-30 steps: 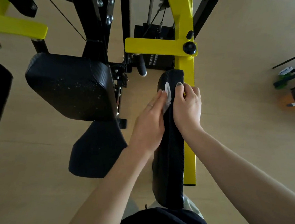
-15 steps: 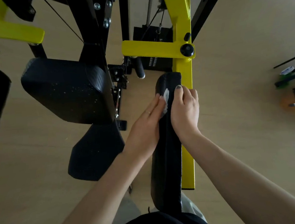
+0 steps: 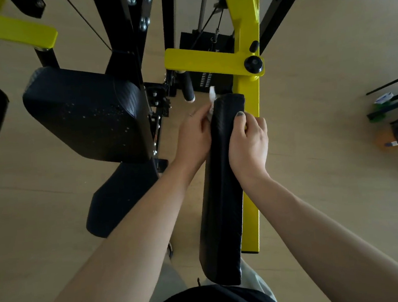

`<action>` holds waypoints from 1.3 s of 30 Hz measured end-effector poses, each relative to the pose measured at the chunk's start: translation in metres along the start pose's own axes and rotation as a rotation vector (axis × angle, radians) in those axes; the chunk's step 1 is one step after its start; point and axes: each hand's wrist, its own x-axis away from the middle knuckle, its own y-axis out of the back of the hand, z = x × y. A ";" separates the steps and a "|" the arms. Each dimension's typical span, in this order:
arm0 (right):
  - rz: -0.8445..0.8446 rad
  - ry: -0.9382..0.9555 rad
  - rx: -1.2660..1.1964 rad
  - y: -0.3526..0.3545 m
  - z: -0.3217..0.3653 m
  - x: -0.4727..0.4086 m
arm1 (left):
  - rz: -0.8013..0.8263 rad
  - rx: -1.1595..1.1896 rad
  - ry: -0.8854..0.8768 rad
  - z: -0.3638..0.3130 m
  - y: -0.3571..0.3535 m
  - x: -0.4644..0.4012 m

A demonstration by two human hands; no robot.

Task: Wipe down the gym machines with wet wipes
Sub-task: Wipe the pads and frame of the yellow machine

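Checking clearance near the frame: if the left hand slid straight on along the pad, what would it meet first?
Probably the black foam-grip handle just beyond the left hand and its wet wipe; depth is unclear.

A gym: a yellow-and-black steel weight machine (image 3: 245,60) with black padded vinyl cushions (image 3: 86,112) (cables and bolts too) stands on pale wood-look flooring (image 3: 340,186).

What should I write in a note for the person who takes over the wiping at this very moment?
Left hand: holds the white wipe against the left side of the long black pad, near its far end.
Right hand: grips the same pad from the right, thumb on top.
Done: cannot tell how much of this pad is wiped.
Left: the big pad to the left shows pale specks; yellow frame also.
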 end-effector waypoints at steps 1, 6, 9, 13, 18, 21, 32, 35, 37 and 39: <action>-0.005 0.002 0.002 0.000 0.000 0.000 | 0.037 0.018 0.066 0.009 -0.003 0.008; -0.017 0.005 0.007 -0.001 -0.001 0.000 | 0.205 0.092 0.418 0.056 -0.013 0.088; -0.009 -0.005 0.007 -0.001 -0.001 0.000 | 0.197 0.129 0.479 0.050 -0.009 0.126; -0.008 0.009 0.012 -0.001 -0.003 -0.001 | 0.089 0.270 0.431 0.032 0.000 0.085; -0.012 0.010 0.029 0.001 -0.001 -0.001 | 0.061 0.179 0.298 0.017 0.000 0.043; -0.013 0.011 0.060 0.001 0.000 0.000 | 0.080 0.157 0.355 0.028 0.005 0.104; -0.042 0.314 0.385 -0.001 0.005 0.013 | 0.030 0.131 0.352 0.020 0.008 0.143; -0.030 0.451 0.667 0.000 0.004 0.014 | 0.046 0.121 0.361 0.015 0.008 0.132; -0.006 0.631 0.766 0.007 0.004 0.020 | 0.061 0.124 0.353 0.015 0.011 0.153; 0.152 0.933 0.748 0.014 0.005 0.030 | 0.059 0.171 0.386 0.017 0.013 0.181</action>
